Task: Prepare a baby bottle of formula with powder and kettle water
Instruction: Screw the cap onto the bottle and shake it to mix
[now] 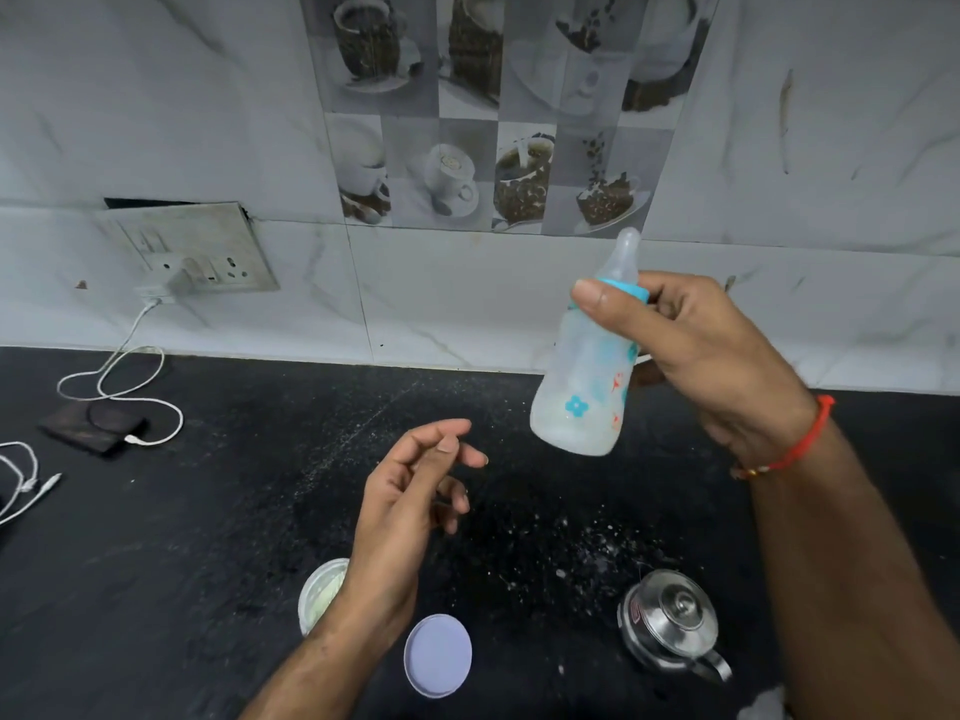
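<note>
Under our left forearm the formula tub (318, 595) is half hidden, so we see only a curved slice of its white rim and pale powder inside. Our right arm cuts off part of the steel kettle (671, 623), whose shiny domed lid and knob show at the lower right, and something pale at the bottom edge is too cropped to name.

We hold the baby bottle (584, 379) in our right hand (711, 356), raised above the black counter (218, 537) and tilted, teat toward the wall. Our thumb presses across the blue collar just below the clear silicone teat, with the other fingers wrapped behind the body. A red thread band (800, 441) circles that wrist. Our left hand (410, 491) hangs empty over the counter, fingers loosely curled and half open, touching nothing.

The bottle is frosted translucent plastic with blue flower prints; how full it is we cannot tell. A round, flat lilac lid (438, 654) lies near the tub. White specks dust the speckled stone. White cables (119, 376) trail from a wall socket (192, 252) on marbled tiles.
</note>
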